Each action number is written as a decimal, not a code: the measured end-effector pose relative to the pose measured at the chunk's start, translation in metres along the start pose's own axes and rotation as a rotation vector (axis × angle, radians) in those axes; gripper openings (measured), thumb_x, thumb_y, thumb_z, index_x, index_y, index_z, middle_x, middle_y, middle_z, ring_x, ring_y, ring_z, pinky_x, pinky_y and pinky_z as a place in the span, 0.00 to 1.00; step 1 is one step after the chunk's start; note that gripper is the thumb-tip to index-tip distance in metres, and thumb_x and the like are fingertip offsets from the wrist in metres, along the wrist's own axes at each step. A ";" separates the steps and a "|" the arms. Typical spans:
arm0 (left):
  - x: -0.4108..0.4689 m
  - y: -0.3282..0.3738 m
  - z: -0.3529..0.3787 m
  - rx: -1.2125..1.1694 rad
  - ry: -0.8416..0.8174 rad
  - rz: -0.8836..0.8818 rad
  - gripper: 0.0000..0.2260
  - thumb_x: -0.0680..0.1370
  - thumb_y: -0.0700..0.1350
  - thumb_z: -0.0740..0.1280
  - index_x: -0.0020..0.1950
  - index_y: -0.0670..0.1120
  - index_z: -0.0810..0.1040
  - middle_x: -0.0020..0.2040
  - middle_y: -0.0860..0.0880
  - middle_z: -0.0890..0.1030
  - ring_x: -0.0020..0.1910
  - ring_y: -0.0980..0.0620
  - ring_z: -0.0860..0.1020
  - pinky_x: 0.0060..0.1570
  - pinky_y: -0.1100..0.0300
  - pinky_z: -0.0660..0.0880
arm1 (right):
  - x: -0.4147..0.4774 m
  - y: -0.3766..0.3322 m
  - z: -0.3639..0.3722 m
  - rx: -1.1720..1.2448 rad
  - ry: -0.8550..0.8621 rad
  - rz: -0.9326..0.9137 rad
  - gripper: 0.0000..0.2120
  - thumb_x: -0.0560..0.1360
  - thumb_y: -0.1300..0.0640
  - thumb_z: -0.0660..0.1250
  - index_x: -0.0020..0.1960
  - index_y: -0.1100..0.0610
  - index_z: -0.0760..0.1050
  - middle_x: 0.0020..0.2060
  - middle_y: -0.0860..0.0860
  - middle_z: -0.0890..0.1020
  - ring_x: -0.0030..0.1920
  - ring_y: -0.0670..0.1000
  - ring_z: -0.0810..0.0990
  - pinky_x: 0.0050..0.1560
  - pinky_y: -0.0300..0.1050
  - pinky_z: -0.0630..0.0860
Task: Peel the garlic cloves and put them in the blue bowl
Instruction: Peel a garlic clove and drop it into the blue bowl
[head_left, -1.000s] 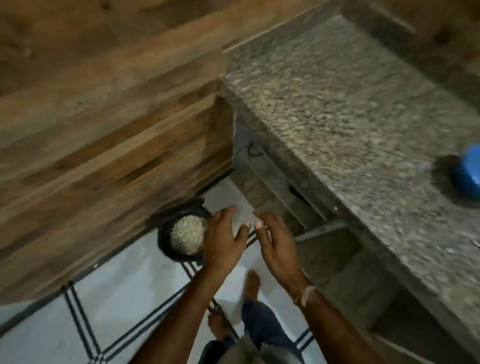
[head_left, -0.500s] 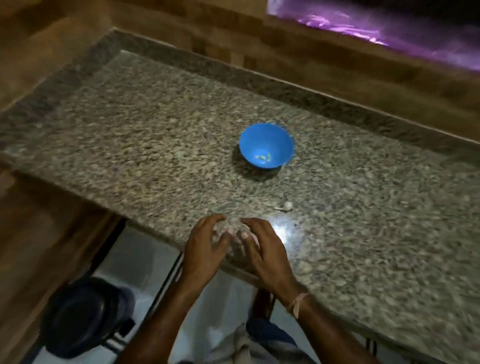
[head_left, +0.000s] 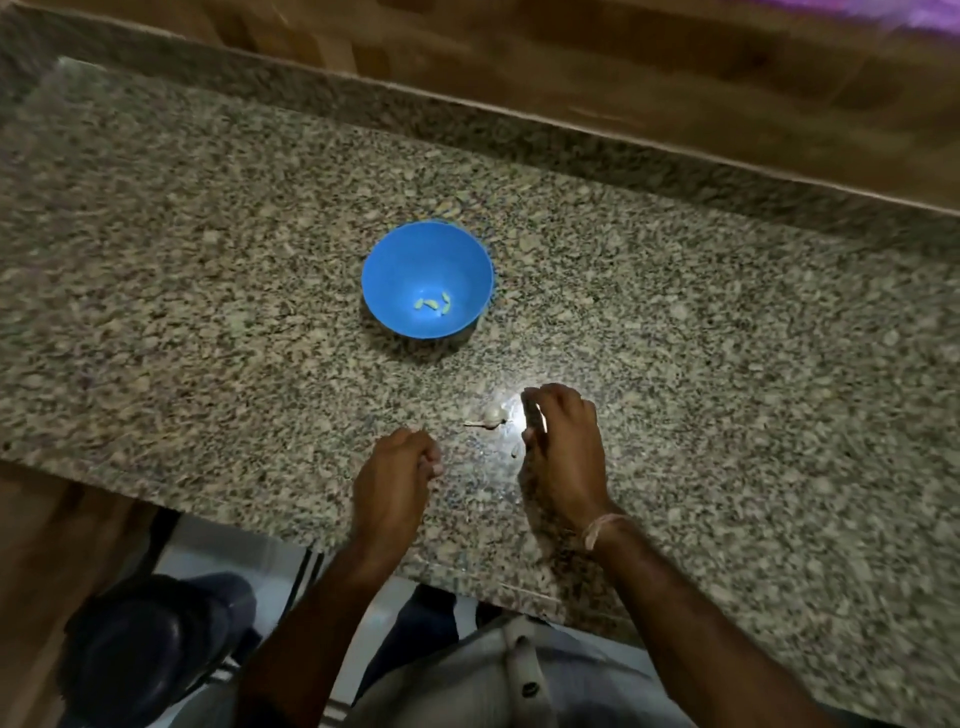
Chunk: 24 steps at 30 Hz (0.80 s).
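Garlic (head_left: 491, 415), small, pale and papery with a thin stalk, is seen on the speckled granite counter (head_left: 208, 312), just beside the right hand (head_left: 563, 447), whose bent fingers grasp nothing visible. Pale peeled cloves (head_left: 434, 305) are held in the smooth round bowl (head_left: 415, 260). The left hand (head_left: 397, 473) is curled; whether anything is gripped cannot be told.

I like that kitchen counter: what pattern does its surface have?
The countertop is speckled granite, beige with grey and dark flecks, plain in the head view.
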<state>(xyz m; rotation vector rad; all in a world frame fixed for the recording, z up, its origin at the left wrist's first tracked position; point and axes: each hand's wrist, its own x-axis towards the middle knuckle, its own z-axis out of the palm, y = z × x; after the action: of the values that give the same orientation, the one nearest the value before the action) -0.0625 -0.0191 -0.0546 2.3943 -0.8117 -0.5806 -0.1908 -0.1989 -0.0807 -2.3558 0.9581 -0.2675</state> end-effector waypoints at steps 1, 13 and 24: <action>0.000 0.000 -0.001 -0.004 0.010 0.010 0.13 0.78 0.32 0.67 0.43 0.50 0.78 0.45 0.53 0.77 0.45 0.57 0.76 0.37 0.72 0.65 | 0.001 -0.001 0.000 -0.003 0.007 0.000 0.20 0.76 0.66 0.66 0.66 0.56 0.79 0.65 0.57 0.77 0.60 0.62 0.73 0.59 0.57 0.76; 0.105 0.057 -0.061 -0.258 0.311 0.178 0.06 0.79 0.33 0.70 0.54 0.42 0.80 0.51 0.47 0.82 0.48 0.52 0.80 0.42 0.75 0.71 | 0.020 -0.027 0.006 -0.148 0.009 0.086 0.17 0.76 0.62 0.72 0.62 0.48 0.78 0.63 0.51 0.74 0.58 0.57 0.72 0.48 0.55 0.78; 0.068 0.051 -0.038 -0.158 0.173 0.322 0.07 0.81 0.43 0.71 0.58 0.51 0.80 0.53 0.53 0.79 0.48 0.53 0.80 0.43 0.53 0.78 | -0.001 -0.010 -0.010 0.235 0.069 0.070 0.11 0.80 0.64 0.69 0.59 0.53 0.83 0.54 0.47 0.81 0.55 0.50 0.79 0.54 0.51 0.79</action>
<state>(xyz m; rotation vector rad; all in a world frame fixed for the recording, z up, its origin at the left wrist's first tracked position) -0.0130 -0.0843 -0.0096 2.0803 -1.0071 -0.2921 -0.1900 -0.1965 -0.0669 -2.1068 0.9828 -0.4131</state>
